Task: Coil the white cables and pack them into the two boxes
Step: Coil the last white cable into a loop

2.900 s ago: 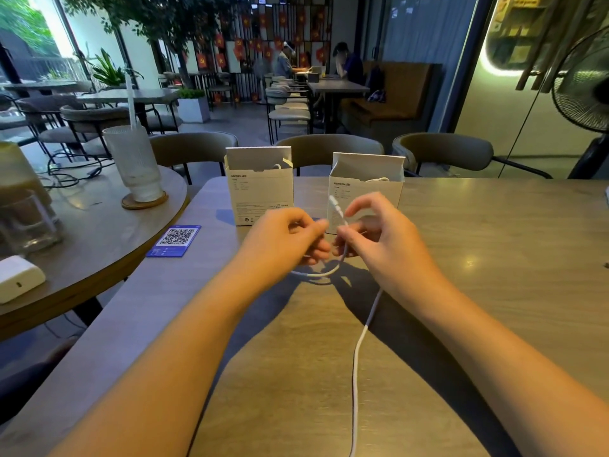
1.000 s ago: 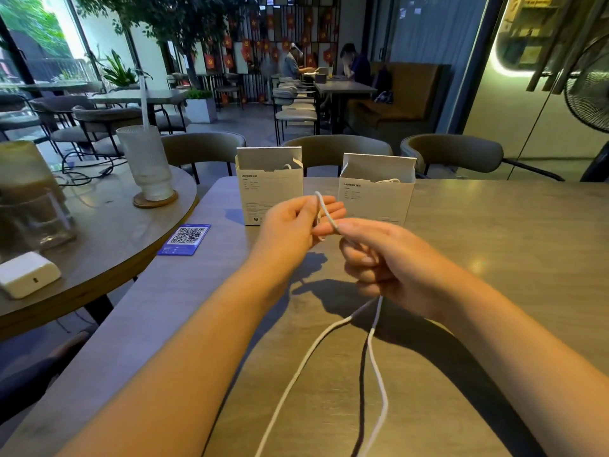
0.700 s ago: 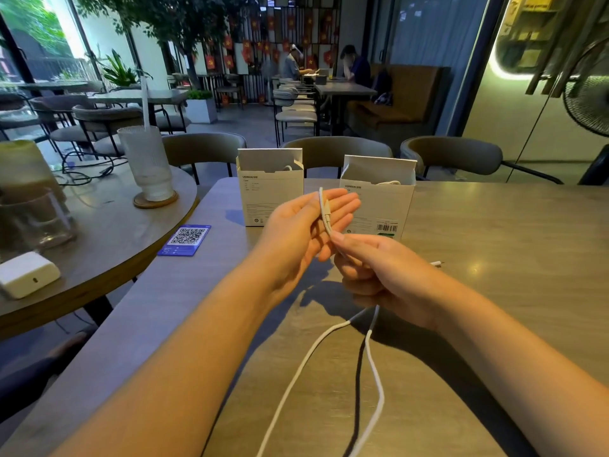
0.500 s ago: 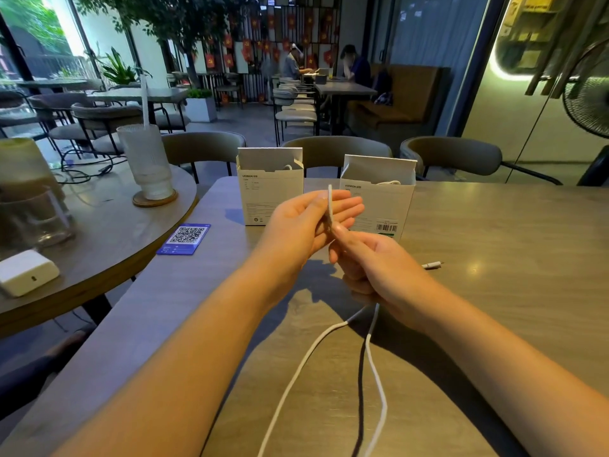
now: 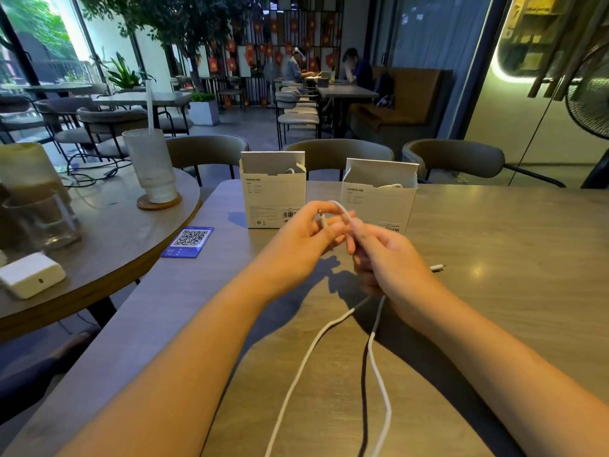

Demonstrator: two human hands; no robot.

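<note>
White cable (image 5: 341,209) arches between both hands, its connector pinched in the left hand (image 5: 304,235) fingers and the cord in the right hand (image 5: 384,255) fingers. Two strands trail below the fingers across the worktop (image 5: 494,324); two open boxes (image 5: 273,189) stand just beyond the fingertips.

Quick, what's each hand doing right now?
Left hand: holding the cable near its plug end.
Right hand: closed on the same cable, bending a loop.

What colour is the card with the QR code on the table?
Blue, with a white QR panel: the card shows in the head view, left of the hands.
</note>
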